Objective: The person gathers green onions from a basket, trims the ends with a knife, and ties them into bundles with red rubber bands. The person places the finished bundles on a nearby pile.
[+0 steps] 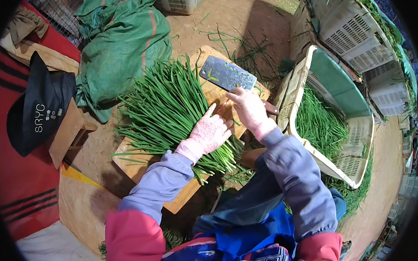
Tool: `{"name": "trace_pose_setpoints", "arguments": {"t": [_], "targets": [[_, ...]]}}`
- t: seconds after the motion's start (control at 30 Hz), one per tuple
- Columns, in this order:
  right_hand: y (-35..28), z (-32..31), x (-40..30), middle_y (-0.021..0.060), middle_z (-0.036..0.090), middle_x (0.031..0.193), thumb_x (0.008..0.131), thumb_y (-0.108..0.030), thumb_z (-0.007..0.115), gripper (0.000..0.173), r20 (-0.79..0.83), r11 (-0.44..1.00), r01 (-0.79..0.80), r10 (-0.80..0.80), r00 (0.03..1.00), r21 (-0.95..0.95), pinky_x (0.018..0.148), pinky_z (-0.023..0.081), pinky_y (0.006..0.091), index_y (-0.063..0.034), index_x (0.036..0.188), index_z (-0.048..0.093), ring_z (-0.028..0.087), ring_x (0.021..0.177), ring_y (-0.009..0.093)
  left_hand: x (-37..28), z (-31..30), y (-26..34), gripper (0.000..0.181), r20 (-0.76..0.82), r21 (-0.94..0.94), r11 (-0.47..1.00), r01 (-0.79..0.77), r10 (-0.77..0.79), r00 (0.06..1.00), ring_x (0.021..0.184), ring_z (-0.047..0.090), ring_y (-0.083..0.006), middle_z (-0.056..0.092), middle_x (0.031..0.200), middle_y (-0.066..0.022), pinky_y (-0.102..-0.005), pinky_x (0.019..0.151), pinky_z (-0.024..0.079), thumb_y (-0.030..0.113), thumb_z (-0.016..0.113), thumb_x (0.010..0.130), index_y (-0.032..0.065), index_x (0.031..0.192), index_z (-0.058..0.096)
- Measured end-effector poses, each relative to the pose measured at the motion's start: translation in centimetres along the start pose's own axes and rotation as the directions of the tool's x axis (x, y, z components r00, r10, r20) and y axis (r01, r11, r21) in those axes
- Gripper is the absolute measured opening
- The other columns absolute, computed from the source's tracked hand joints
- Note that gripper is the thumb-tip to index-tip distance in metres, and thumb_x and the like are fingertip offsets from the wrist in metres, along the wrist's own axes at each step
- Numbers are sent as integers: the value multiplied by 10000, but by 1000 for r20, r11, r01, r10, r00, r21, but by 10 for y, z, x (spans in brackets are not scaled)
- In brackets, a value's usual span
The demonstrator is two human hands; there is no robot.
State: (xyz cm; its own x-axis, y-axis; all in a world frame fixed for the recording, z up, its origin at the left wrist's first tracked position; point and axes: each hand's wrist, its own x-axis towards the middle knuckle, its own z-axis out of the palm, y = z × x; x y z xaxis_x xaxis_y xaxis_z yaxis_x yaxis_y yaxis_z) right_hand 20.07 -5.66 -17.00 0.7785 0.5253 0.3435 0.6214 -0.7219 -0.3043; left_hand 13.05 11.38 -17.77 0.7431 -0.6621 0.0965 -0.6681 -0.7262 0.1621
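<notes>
A thick bunch of green Chinese chives [167, 100] lies across a wooden board [139, 158], pale stem ends towards me. My left hand [209, 130], in a pink patterned glove, rests on the bunch near the stems with its fingers spread and the index finger pointing away from me. A cleaver [228, 72] lies flat on the board's far side, bits of leaf on its blade. Over its near end is my right hand [248, 108], gloved in pink with bent fingers. A thin red strip [223, 105] shows beside those fingertips; whether they grip it is unclear.
To the right stands a white plastic crate [302, 135] with cut chives [320, 123] inside. More crates [349, 25] are stacked behind it. A green woven sack [125, 53] slumps at the far left. Near it are a black hat [42, 108] and a small wooden stool [65, 135].
</notes>
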Motion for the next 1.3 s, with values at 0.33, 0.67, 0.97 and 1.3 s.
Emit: {"name": "trace_pose_setpoints", "arguments": {"t": [0.33, 0.67, 0.97, 1.3], "targets": [[17, -2, -37, 172, 653, 848, 805, -122, 538, 162, 569, 972, -121, 218, 793, -203, 653, 521, 431, -30, 926, 593, 643, 695, 352, -23, -11, -2, 277, -225, -343, 938, 42, -126, 966, 779, 590, -231, 602, 766, -75, -422, 976, 386, 195, 538, 862, 55, 1087, 619], [-51, -81, -17, 7, 597, 830, 856, -113, 605, 322, 551, -310, -458, 391, 738, 833, 498, 360, 165, 29, 1143, 574, 436, 520, 41, -4, 1, -4, 224, -118, -396, 882, 254, -323, 939, 824, 553, -264, 574, 813, -58, -381, 782, 427, 276, 607, 826, 76, 749, 672], [-64, -21, -32, 44, 643, 753, 738, -154, 740, 288, 346, 248, -613, 644, 683, 750, 637, 461, 243, 24, 946, 654, 569, 666, 110, -2, 10, 1, 174, -188, -390, 886, 252, -344, 920, 855, 555, -296, 598, 843, -99, -404, 775, 440, 212, 656, 766, 54, 694, 643], [-111, 0, -48, 94, 576, 754, 669, -40, 693, 83, 160, 665, -115, -7, 987, 738, 668, 467, 340, -51, 723, 631, 583, 730, 264, -13, 5, -27, 358, -65, -986, 165, -12, -319, 946, 999, 576, -186, 612, 1114, -87, -302, 896, 437, 137, 497, 788, -9, 1090, 623]]}}
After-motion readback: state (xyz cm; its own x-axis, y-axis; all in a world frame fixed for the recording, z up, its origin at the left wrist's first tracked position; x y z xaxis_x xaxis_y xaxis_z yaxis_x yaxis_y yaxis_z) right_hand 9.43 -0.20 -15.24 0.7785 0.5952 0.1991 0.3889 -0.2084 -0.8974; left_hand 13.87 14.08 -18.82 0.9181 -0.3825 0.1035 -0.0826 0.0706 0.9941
